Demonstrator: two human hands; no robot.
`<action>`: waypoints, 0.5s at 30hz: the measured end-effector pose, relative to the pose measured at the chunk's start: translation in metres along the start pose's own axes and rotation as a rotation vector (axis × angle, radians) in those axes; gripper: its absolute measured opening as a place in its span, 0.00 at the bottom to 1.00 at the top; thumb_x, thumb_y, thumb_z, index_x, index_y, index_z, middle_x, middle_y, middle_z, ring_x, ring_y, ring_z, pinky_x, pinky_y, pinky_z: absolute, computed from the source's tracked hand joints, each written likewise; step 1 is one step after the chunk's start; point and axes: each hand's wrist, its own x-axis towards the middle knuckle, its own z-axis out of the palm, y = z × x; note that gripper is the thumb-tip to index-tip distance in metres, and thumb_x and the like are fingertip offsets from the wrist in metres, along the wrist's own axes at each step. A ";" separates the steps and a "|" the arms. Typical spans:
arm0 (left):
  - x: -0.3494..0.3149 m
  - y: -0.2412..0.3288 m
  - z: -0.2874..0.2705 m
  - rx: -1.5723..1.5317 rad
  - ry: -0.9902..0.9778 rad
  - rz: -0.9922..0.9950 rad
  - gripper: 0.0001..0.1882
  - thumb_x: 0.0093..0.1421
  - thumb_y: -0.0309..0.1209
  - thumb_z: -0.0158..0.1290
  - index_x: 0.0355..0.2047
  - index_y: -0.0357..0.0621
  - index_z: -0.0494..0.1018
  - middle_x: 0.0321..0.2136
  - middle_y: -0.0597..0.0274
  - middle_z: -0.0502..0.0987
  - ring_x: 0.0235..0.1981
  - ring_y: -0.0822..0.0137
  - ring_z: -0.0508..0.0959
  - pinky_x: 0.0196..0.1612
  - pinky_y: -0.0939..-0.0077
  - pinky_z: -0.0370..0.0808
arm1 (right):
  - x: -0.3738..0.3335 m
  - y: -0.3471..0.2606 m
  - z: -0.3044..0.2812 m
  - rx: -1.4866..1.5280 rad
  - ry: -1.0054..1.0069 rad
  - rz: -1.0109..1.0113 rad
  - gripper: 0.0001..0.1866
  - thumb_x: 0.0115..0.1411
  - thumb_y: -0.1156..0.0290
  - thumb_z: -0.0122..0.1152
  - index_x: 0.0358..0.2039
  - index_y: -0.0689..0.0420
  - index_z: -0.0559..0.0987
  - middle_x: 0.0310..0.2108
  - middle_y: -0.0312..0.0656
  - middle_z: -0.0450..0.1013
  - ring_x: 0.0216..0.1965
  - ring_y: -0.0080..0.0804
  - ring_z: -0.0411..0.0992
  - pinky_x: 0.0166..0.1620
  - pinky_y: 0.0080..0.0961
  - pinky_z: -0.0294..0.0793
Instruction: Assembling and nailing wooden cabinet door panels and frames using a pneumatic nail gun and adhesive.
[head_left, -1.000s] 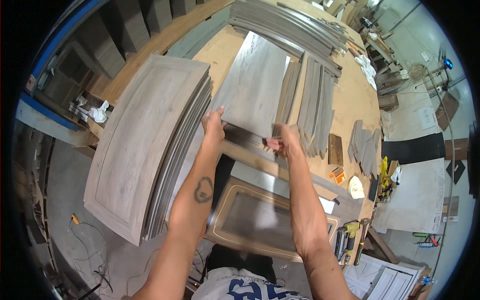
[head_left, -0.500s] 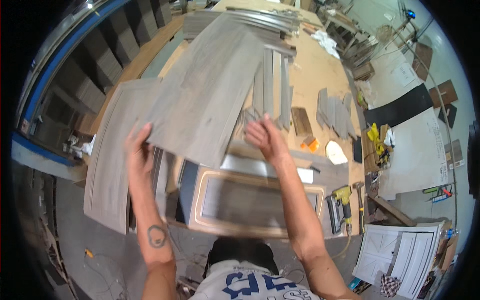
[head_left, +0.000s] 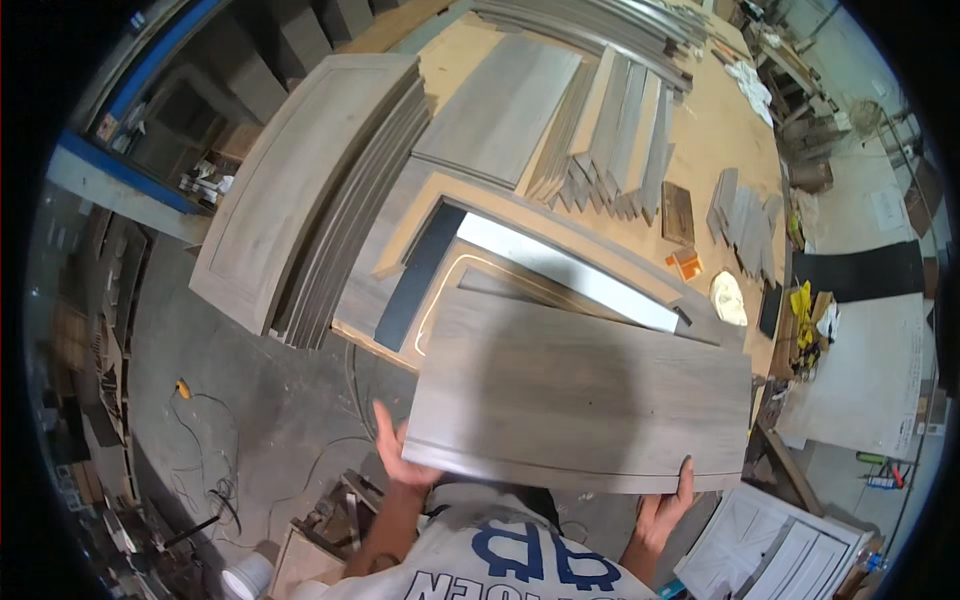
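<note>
A flat grey wood-grain panel lies crosswise in front of me, over the near side of the workbench. My left hand supports its near left corner, thumb spread outside the edge and fingers partly hidden underneath. At the near right edge, my right hand grips the panel with one finger showing on top. Beneath the panel is a frame with a pale bead line along its inside; the panel hides most of it. A dark strip and a white strip lie beside that frame.
Framed grey panels are stacked at the left. Beyond the frame lie another flat panel and several narrow wood strips. An orange block and a cream pad sit to the right. Cables trail over the floor.
The panel slanting over the bench is now level and close to my body. Both hands have drawn back to its near edge; my right hand, earlier apart from it, now holds it.
</note>
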 end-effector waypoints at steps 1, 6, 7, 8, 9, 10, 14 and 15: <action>-0.012 -0.016 -0.007 -0.160 0.302 0.131 0.52 0.65 0.72 0.29 0.68 0.35 0.60 0.62 0.48 0.71 0.62 0.50 0.72 0.67 0.48 0.64 | -0.005 0.006 -0.005 -0.026 0.078 0.031 0.25 0.69 0.61 0.56 0.62 0.61 0.69 0.59 0.47 0.71 0.59 0.41 0.70 0.62 0.43 0.69; 0.014 0.000 -0.025 0.665 0.412 0.041 0.20 0.72 0.39 0.49 0.55 0.36 0.71 0.50 0.56 0.79 0.52 0.63 0.79 0.57 0.55 0.76 | 0.004 0.039 0.006 0.064 0.030 0.081 0.21 0.71 0.58 0.53 0.56 0.60 0.75 0.52 0.44 0.77 0.53 0.38 0.75 0.58 0.39 0.73; 0.022 0.007 -0.026 0.590 0.336 0.052 0.16 0.71 0.35 0.50 0.52 0.36 0.72 0.49 0.57 0.79 0.51 0.64 0.80 0.55 0.57 0.78 | 0.007 0.044 0.012 0.047 0.062 0.079 0.20 0.72 0.59 0.53 0.55 0.60 0.75 0.52 0.43 0.77 0.53 0.38 0.75 0.57 0.38 0.74; 0.032 0.015 -0.028 0.543 0.341 0.051 0.12 0.70 0.30 0.50 0.50 0.37 0.72 0.48 0.58 0.79 0.50 0.66 0.80 0.54 0.58 0.79 | 0.012 0.049 0.019 0.057 0.031 0.086 0.19 0.72 0.60 0.52 0.55 0.59 0.75 0.52 0.43 0.77 0.53 0.37 0.76 0.57 0.37 0.75; 0.037 0.021 -0.029 0.503 0.348 0.050 0.08 0.69 0.25 0.51 0.47 0.37 0.73 0.46 0.59 0.79 0.48 0.67 0.81 0.53 0.60 0.80 | 0.015 0.054 0.026 0.065 0.002 0.095 0.18 0.72 0.60 0.52 0.54 0.59 0.76 0.52 0.43 0.77 0.53 0.36 0.76 0.56 0.36 0.76; 0.044 0.028 -0.029 0.516 0.319 0.041 0.12 0.70 0.26 0.50 0.51 0.35 0.72 0.48 0.55 0.79 0.49 0.64 0.81 0.56 0.57 0.79 | 0.018 0.059 0.033 0.100 -0.061 0.102 0.18 0.73 0.61 0.51 0.55 0.59 0.75 0.54 0.43 0.76 0.54 0.37 0.75 0.58 0.37 0.74; 0.058 0.042 -0.033 0.503 0.375 0.074 0.15 0.70 0.25 0.48 0.54 0.32 0.70 0.49 0.53 0.78 0.49 0.61 0.81 0.55 0.58 0.79 | 0.019 0.077 0.055 -0.006 0.032 0.076 0.22 0.73 0.57 0.48 0.57 0.61 0.73 0.54 0.45 0.75 0.56 0.40 0.73 0.59 0.40 0.73; 0.062 0.045 -0.036 0.500 0.379 0.074 0.15 0.70 0.25 0.48 0.55 0.32 0.69 0.49 0.52 0.78 0.49 0.60 0.81 0.55 0.58 0.79 | 0.019 0.080 0.058 -0.025 0.023 0.063 0.22 0.73 0.57 0.48 0.58 0.61 0.73 0.55 0.45 0.75 0.56 0.40 0.73 0.59 0.41 0.72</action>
